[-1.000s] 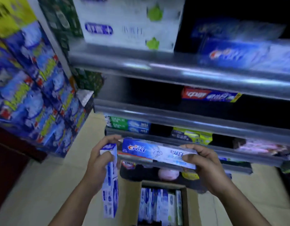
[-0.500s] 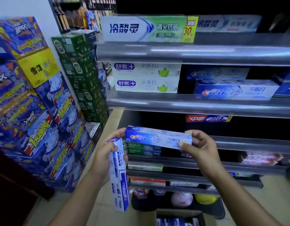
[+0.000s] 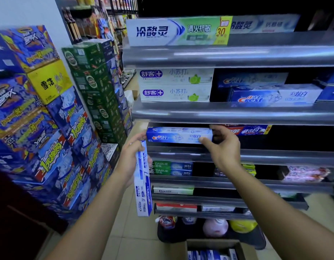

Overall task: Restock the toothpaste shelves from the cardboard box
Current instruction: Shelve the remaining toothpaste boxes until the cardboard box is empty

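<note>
My right hand (image 3: 223,147) grips the right end of a blue and white Crest toothpaste box (image 3: 178,135), held level in front of the third shelf (image 3: 275,157). My left hand (image 3: 131,158) holds a second Crest box (image 3: 142,182) that hangs upright, and its fingertips touch the left end of the level box. The cardboard box (image 3: 214,249) sits on the floor at the bottom edge, open, with several more Crest boxes inside. Matching Crest boxes (image 3: 273,96) lie on the shelf above.
Stacked blue beer cartons (image 3: 40,132) and green cartons (image 3: 98,91) stand at the left, close to the shelf end. Other toothpaste brands fill the shelves: white boxes (image 3: 175,84), green Darlie boxes (image 3: 171,167), a red box (image 3: 250,130). Bottles (image 3: 215,227) stand under the lowest shelf.
My view has tilted up and the cardboard box has slid to the bottom edge. Both hands have raised the level Crest box up to the third shelf's opening.
</note>
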`<move>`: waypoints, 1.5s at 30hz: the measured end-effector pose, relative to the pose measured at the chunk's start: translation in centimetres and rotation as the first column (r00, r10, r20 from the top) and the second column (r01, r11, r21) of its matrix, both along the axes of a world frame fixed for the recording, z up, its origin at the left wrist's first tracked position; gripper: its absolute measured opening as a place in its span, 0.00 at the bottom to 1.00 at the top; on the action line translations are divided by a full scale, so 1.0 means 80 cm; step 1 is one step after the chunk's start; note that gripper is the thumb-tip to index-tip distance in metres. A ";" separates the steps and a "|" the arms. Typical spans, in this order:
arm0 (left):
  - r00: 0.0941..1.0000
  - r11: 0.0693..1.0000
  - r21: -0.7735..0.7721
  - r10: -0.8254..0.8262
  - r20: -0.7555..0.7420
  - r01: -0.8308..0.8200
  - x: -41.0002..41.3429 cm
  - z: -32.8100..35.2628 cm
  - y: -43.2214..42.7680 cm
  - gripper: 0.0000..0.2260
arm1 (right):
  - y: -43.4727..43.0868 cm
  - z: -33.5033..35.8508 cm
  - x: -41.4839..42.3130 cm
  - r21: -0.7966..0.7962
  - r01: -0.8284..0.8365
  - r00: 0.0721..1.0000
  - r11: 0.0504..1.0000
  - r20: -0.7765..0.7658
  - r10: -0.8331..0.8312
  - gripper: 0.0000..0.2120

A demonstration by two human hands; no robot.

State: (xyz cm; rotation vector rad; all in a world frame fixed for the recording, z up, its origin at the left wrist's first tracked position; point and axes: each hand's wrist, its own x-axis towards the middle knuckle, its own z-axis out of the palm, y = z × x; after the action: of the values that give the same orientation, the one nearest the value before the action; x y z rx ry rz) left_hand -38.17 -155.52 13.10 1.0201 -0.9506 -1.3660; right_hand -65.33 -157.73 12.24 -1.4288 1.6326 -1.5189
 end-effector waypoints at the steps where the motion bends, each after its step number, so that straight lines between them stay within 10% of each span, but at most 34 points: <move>1: 1.000 1.000 -0.001 0.005 0.012 -0.005 -0.001 0.001 -0.005 0.25 | -0.006 0.000 0.001 0.000 0.016 0.999 1.000 -0.033 -0.016 0.18; 12: 0.990 0.961 0.267 0.036 0.138 -0.072 -0.013 0.005 -0.029 0.19 | -0.042 -0.024 0.003 0.336 -0.021 0.883 0.942 -0.435 0.175 0.16; 21: 0.967 0.951 0.241 0.228 -0.113 -0.196 -0.006 0.009 -0.017 0.19 | -0.001 -0.019 0.001 0.081 -0.097 0.867 0.992 -0.483 0.124 0.20; 25: 0.903 0.949 0.221 0.287 -0.320 -0.224 -0.003 0.006 -0.014 0.09 | 0.042 -0.020 0.016 0.134 -0.352 0.894 0.926 -0.243 0.375 0.15; 30: 0.840 0.938 0.276 0.318 -0.439 -0.211 -0.018 0.016 -0.009 0.07 | 0.086 -0.031 0.033 0.215 -0.651 0.713 0.728 -0.159 0.683 0.28; 38: 0.974 0.955 0.284 0.140 -0.179 -0.085 -0.020 0.017 -0.005 0.10 | 0.061 -0.029 0.004 0.065 -0.495 0.784 0.866 0.463 0.413 0.13; 45: 0.980 0.948 0.250 0.191 0.046 -0.197 -0.016 0.001 -0.009 0.08 | 0.038 -0.020 -0.021 0.060 -0.414 0.731 0.908 0.617 0.292 0.19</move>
State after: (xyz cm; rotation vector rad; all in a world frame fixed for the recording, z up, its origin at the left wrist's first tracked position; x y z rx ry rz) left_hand -39.47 -156.27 13.17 1.2882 -0.6806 -1.3344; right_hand -67.00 -154.68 10.61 -0.9390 1.0107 -1.3474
